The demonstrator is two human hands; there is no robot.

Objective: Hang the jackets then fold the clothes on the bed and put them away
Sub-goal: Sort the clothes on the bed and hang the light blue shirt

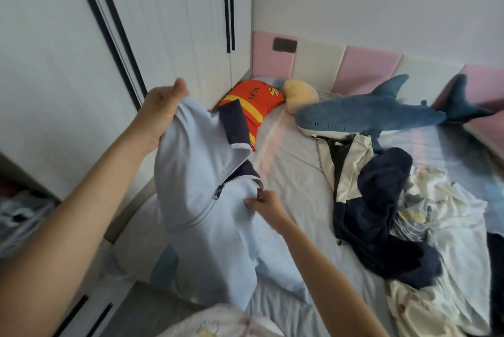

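Your left hand (161, 115) grips the light blue jacket (201, 200) bunched at its shoulder and holds it up over the left edge of the bed (294, 167), while your right hand (268, 207) pinches the front edge just beside the zip. You look to be on the hanging step. No hanger is in view, so the next move likely calls for one, with the collar spread to take it. Toward the bed's middle, a cream jacket (338, 162) and a navy garment (381, 214) lie crumpled and touching. The wardrobe (54, 64) stands along the left.
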